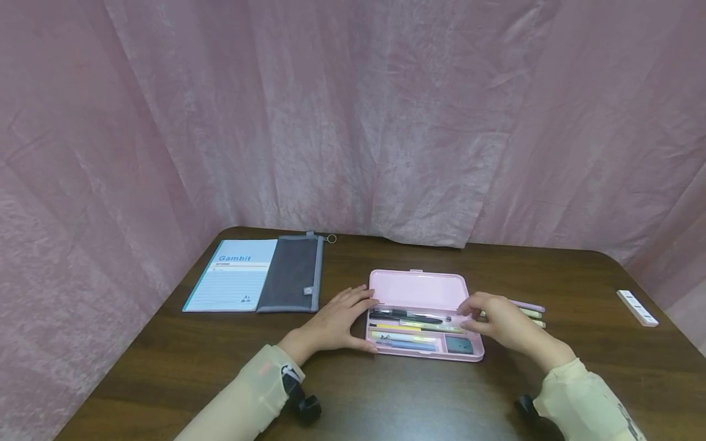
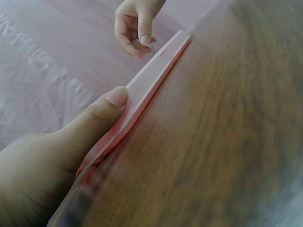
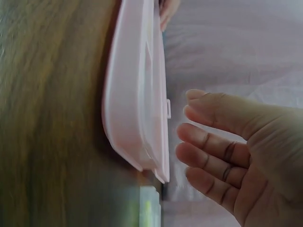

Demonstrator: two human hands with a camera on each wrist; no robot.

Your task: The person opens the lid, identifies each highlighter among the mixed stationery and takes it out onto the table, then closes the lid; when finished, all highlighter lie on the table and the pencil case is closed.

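A pink pencil case [image 1: 419, 291] lies with its lid folded back, holding several pens, a yellow pencil and a dark eraser [image 1: 459, 345] in its compartments. My left hand [image 1: 336, 321] is spread at the case's left side, fingertips at the hinge area and thumb at the near corner; in the left wrist view the thumb of this hand [image 2: 71, 137] touches the case's pink side wall [image 2: 151, 75]. Over the right end of the case is my right hand [image 1: 499, 321], its fingers loosely bent. The right wrist view shows this hand [image 3: 236, 151] holding nothing, beside the case [image 3: 128, 85].
Several capped pens [image 1: 529, 312] lie right of the case, partly behind the right hand. A Gambit notebook [image 1: 234, 282] and a grey zip pouch [image 1: 289, 275] lie at the left. A small white box [image 1: 637, 308] is near the table's right edge. Pink curtains [image 1: 353, 122] hang behind.
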